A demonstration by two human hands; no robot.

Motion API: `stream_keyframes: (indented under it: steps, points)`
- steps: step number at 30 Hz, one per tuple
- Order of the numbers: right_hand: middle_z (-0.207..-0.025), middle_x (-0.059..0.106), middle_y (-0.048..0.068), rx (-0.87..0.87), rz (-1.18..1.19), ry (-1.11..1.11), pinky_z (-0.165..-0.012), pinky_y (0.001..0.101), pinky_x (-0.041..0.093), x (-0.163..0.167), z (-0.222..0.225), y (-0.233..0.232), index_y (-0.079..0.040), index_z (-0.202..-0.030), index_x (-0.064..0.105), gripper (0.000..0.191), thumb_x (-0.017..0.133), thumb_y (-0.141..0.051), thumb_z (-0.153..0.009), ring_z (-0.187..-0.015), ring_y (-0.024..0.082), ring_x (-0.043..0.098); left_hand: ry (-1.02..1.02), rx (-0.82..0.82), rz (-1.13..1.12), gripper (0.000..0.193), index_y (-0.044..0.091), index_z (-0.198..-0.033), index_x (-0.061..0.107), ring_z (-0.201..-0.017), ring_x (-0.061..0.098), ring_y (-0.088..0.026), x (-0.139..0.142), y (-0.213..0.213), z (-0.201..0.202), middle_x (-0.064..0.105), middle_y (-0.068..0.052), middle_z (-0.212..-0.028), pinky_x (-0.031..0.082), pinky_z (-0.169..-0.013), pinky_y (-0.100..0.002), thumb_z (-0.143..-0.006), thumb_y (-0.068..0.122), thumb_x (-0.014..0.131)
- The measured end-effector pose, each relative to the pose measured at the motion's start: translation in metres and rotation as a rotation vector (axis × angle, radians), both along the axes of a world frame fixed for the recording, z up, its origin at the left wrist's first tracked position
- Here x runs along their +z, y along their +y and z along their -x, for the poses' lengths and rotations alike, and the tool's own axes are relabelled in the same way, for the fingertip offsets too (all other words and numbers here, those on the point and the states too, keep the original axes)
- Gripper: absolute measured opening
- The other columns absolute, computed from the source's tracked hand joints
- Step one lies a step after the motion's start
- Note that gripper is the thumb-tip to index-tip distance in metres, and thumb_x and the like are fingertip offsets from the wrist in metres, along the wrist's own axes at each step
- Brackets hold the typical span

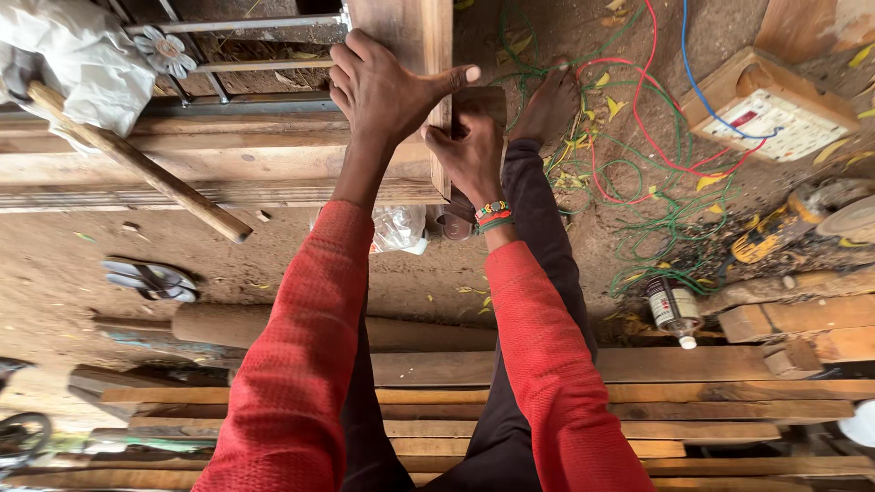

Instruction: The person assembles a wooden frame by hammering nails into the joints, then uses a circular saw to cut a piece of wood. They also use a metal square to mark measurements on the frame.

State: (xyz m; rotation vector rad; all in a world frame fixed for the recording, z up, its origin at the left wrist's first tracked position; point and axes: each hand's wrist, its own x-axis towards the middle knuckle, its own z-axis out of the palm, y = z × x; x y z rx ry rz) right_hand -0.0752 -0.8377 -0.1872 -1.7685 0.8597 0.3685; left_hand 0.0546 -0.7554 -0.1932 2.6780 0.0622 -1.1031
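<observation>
The left hand [383, 87] is pressing flat, open, on the upright plank [410, 36]; the right hand [469, 155] is gripping a wooden block [483, 100] against its edge, risking pinched left thumb.

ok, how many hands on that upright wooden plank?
2: the left hand lies flat on the upright brown wooden plank; the right hand grips its lower edge.

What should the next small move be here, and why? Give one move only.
Probably a short push of the wooden block along the upright plank. The left hand lies flat on the plank, steadying it, and the right hand already grips the block against the plank's edge, with a bare foot braced beside it.
</observation>
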Motion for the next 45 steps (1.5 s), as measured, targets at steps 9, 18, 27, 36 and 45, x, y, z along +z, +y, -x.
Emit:
stream_keyframes:
  steps: [9, 18, 27, 36, 45]
  points:
    - [-0.078, 0.072, 0.011, -0.061, 0.051, 0.067, -0.062, 0.0345, 0.052, -0.006, 0.008, 0.024, 0.000, -0.086, 0.072, 0.022, 0.083, -0.020, -0.084, -0.067, 0.018, 0.068, -0.016, 0.087, 0.212, 0.109, -0.005, -0.119, 0.044, -0.115, 0.054, -0.044, -0.014, 0.035, 0.003, 0.052, -0.023, -0.118, 0.042, -0.097, -0.057, -0.071, 0.085, 0.083]
    - [-0.102, 0.076, 0.017, -0.009, 0.193, -0.032, -0.085, 0.0411, 0.056, -0.010, 0.009, 0.048, 0.004, -0.108, 0.067, 0.038, 0.086, -0.021, -0.087, -0.093, 0.026, 0.074, -0.169, 0.320, 0.475, 0.058, -0.001, -0.125, 0.050, -0.087, 0.065, -0.046, 0.023, 0.069, 0.034, 0.068, -0.024, -0.095, 0.049, -0.075, -0.055, -0.095, 0.043, 0.073]
    - [-0.115, 0.070, 0.023, -0.020, 0.202, 0.054, -0.097, 0.0403, 0.056, -0.020, 0.031, 0.055, 0.012, -0.121, 0.057, 0.044, 0.074, -0.014, -0.091, -0.102, 0.028, 0.070, 0.275, 0.684, 0.506, 0.014, 0.008, -0.100, 0.065, -0.066, 0.069, -0.034, 0.081, 0.131, 0.095, 0.067, -0.015, -0.069, 0.051, -0.064, -0.048, -0.096, 0.018, 0.056]
    - [-0.128, 0.059, 0.026, 0.038, 0.062, 0.069, -0.101, 0.0455, 0.051, -0.016, 0.025, 0.045, 0.008, -0.134, 0.047, 0.063, 0.078, -0.023, -0.089, -0.115, 0.034, 0.061, 0.216, 0.771, 0.415, 0.015, 0.009, -0.094, 0.070, -0.067, 0.069, -0.035, 0.100, 0.149, 0.120, 0.068, -0.015, -0.070, 0.051, -0.064, -0.047, -0.089, 0.017, 0.059]
    - [-0.127, 0.056, 0.024, 0.510, 0.472, 0.065, -0.106, 0.0600, 0.035, -0.009, 0.040, 0.030, 0.004, -0.131, 0.053, 0.063, 0.081, -0.038, -0.093, -0.122, 0.047, 0.047, 0.156, 0.907, 0.606, 0.016, 0.005, -0.094, 0.069, -0.069, 0.069, -0.028, 0.093, 0.144, 0.173, 0.069, -0.014, -0.075, 0.052, -0.067, -0.041, -0.093, 0.009, 0.053]
